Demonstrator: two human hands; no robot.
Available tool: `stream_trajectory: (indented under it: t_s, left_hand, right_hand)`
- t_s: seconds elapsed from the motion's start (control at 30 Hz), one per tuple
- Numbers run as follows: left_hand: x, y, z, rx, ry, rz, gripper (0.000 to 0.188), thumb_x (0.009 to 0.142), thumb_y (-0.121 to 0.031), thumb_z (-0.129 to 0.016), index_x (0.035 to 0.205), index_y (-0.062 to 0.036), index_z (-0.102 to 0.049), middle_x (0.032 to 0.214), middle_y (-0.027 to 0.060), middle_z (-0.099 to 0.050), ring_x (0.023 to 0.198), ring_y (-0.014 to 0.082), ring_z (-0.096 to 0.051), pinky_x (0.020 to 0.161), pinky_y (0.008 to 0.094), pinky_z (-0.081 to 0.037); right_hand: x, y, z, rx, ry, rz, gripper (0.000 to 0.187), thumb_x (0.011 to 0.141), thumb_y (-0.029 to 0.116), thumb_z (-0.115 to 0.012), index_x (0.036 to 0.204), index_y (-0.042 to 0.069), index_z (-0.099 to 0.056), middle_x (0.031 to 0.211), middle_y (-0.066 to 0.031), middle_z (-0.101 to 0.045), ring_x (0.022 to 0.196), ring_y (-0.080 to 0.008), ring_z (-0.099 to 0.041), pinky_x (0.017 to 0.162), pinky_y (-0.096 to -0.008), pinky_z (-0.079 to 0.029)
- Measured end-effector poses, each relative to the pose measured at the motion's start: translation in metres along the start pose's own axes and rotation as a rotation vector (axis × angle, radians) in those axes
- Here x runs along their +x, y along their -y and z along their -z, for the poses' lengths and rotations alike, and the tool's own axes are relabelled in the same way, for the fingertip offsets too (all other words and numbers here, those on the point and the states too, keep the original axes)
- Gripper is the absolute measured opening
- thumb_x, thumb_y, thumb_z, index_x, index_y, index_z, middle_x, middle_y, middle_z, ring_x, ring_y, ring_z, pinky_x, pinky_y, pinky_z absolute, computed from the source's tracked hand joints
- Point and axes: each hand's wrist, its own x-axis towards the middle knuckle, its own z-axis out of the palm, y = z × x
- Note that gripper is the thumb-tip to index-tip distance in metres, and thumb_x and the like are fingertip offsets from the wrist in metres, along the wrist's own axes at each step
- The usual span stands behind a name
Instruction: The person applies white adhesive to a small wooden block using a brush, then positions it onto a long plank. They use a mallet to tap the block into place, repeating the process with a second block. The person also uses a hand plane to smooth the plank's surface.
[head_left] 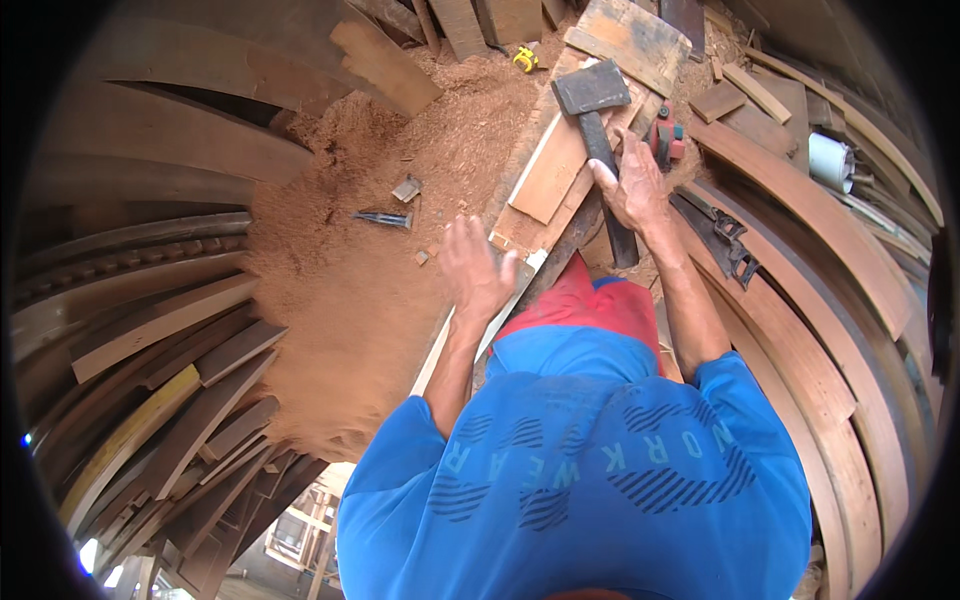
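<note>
My left hand [478, 268] hovers over the near left edge of a wooden workpiece, fingers stretched out and holding nothing. My right hand [638, 187] is open beside a mallet, its thumb tip overlapping the handle; whether it touches is unclear. The mallet [592, 88] has a dark block head and a black handle pointing toward me, and lies across the boards. Under it, a light-brown board [552, 178] rests along a long plank bench [628, 38]. A narrow pale strip [530, 270] runs near my left hand.
Sawdust [330, 310] covers the floor at left, with a dark narrow tool [383, 219] and a small wood block [407, 188]. A yellow tape measure [525, 60] lies behind. At right are a red power tool [666, 138], a handsaw [722, 238] and stacked planks [800, 215].
</note>
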Motion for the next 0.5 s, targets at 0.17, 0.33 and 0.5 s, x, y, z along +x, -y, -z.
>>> stream_trajectory:
  t_s: [0.17, 0.33, 0.5]
  left_hand:
    - [0.007, -0.079, -0.042, 0.255, 0.182, 0.007, 0.109, 0.083, -0.054, -0.071, 0.151, 0.0192, -0.025, 0.151, 0.0524, -0.019, 0.147, 0.0649, -0.012, 0.121, 0.0681, -0.007]
    - [-0.021, -0.122, -0.053, 0.091, 0.281, -0.343, 0.090, 0.083, -0.048, -0.074, 0.144, 0.0106, -0.043, 0.152, 0.0421, -0.034, 0.148, 0.0574, -0.023, 0.121, 0.0675, -0.012]
    - [-0.064, -0.121, -0.063, -0.413, 0.156, -0.741, 0.055, 0.086, -0.027, -0.077, 0.135, -0.0091, -0.060, 0.146, 0.0227, -0.053, 0.145, 0.0418, -0.041, 0.122, 0.0531, -0.030]
  right_hand:
    - [-0.041, -0.021, 0.041, 0.210, -0.080, -0.075, 0.049, 0.095, 0.030, -0.067, 0.132, 0.000, -0.057, 0.121, -0.0251, -0.063, 0.114, -0.0393, -0.062, 0.100, -0.0469, -0.048]
    - [-0.107, -0.067, 0.056, 0.314, -0.150, -0.158, 0.044, 0.095, 0.027, -0.066, 0.127, -0.002, -0.060, 0.117, -0.0241, -0.065, 0.105, -0.0376, -0.065, 0.095, -0.0448, -0.050]
    - [-0.203, -0.114, 0.038, 0.298, -0.163, -0.249, 0.041, 0.095, 0.025, -0.065, 0.125, -0.002, -0.062, 0.117, -0.0256, -0.066, 0.105, -0.0405, -0.066, 0.093, -0.0465, -0.051]
